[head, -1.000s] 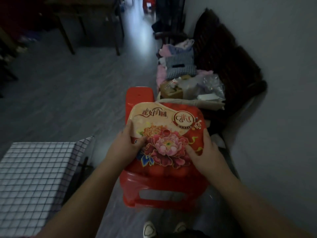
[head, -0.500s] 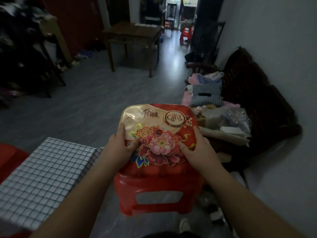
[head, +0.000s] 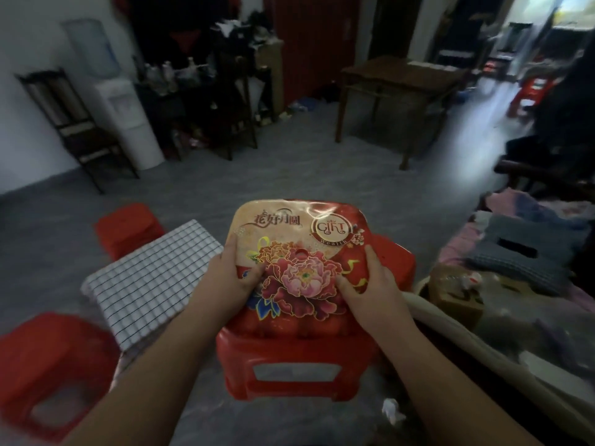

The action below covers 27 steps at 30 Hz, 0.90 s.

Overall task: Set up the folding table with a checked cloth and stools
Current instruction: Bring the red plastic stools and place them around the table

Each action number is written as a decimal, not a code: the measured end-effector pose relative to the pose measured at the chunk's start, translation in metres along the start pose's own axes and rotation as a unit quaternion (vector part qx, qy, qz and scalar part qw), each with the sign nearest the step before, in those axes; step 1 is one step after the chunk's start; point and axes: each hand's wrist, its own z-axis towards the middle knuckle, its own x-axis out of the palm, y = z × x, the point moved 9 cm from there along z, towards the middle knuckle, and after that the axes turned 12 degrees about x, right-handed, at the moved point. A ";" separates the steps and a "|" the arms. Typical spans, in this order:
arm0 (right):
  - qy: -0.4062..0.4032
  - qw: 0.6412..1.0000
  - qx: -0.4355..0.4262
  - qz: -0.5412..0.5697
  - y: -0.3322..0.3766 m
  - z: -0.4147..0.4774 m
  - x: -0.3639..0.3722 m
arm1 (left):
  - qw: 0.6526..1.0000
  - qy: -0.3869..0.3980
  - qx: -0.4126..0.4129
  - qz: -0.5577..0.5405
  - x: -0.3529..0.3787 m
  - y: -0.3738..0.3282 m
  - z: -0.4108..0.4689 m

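Holding a red plastic stool with a floral-printed seat (head: 299,358) at lower centre, left grip (head: 231,278) and right grip (head: 370,284) curl round its opposite side edges. Immediately left of it, nearer the left grip, lies the low desk under white checked cloth (head: 154,278).

Upright floral-topped red stool (head: 299,358) beside checked cloth (head: 151,281); far stool (head: 127,226) and near stool (head: 48,358), blurry, probably upright

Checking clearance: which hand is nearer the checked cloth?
Left. The left hand grips the stool just beside the checked cloth; the right hand grips the stool's far side.
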 end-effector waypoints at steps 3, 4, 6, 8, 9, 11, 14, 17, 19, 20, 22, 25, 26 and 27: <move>0.042 0.998 -0.047 -0.016 0.022 0.020 0.012 | 0.998 -0.046 -0.043 -0.011 -0.010 0.010 -0.013; 0.056 0.996 -0.064 -0.019 0.031 0.025 0.019 | 0.996 -0.062 -0.061 -0.010 -0.015 0.016 -0.018; 0.082 0.991 -0.100 -0.020 0.051 0.031 0.036 | 0.991 -0.091 -0.095 -0.011 -0.026 0.033 -0.029; 0.112 0.985 -0.129 -0.033 0.072 0.036 0.058 | 0.985 -0.114 -0.131 -0.016 -0.035 0.055 -0.041; 0.131 0.981 -0.138 -0.041 0.081 0.037 0.071 | 0.981 -0.123 -0.150 -0.016 -0.039 0.067 -0.047; 0.162 0.973 -0.154 -0.057 0.099 0.039 0.099 | 0.973 -0.138 -0.186 -0.019 -0.046 0.094 -0.058; 0.197 0.961 -0.176 -0.078 0.123 0.040 0.140 | 0.961 -0.163 -0.224 -0.019 -0.057 0.129 -0.070; 0.232 0.951 -0.186 -0.078 0.144 0.042 0.180 | 0.949 -0.186 -0.254 -0.023 -0.064 0.165 -0.077; 0.254 0.943 -0.191 -0.094 0.156 0.045 0.208 | 0.943 -0.183 -0.278 -0.023 -0.064 0.190 -0.079; 0.264 0.939 -0.192 -0.103 0.160 0.047 0.222 | 0.940 -0.180 -0.288 -0.025 -0.063 0.202 -0.080; 0.283 0.933 -0.190 -0.117 0.166 0.051 0.249 | 0.935 -0.179 -0.305 -0.038 -0.059 0.225 -0.080; 0.310 0.923 -0.172 -0.147 0.164 0.061 0.290 | 0.926 -0.172 -0.331 -0.057 -0.045 0.260 -0.080; 0.320 0.920 -0.162 -0.157 0.160 0.066 0.305 | 0.923 -0.169 -0.339 -0.065 -0.038 0.270 -0.080; 0.330 0.918 -0.150 -0.163 0.155 0.071 0.320 | 0.921 -0.164 -0.346 -0.074 -0.031 0.279 -0.080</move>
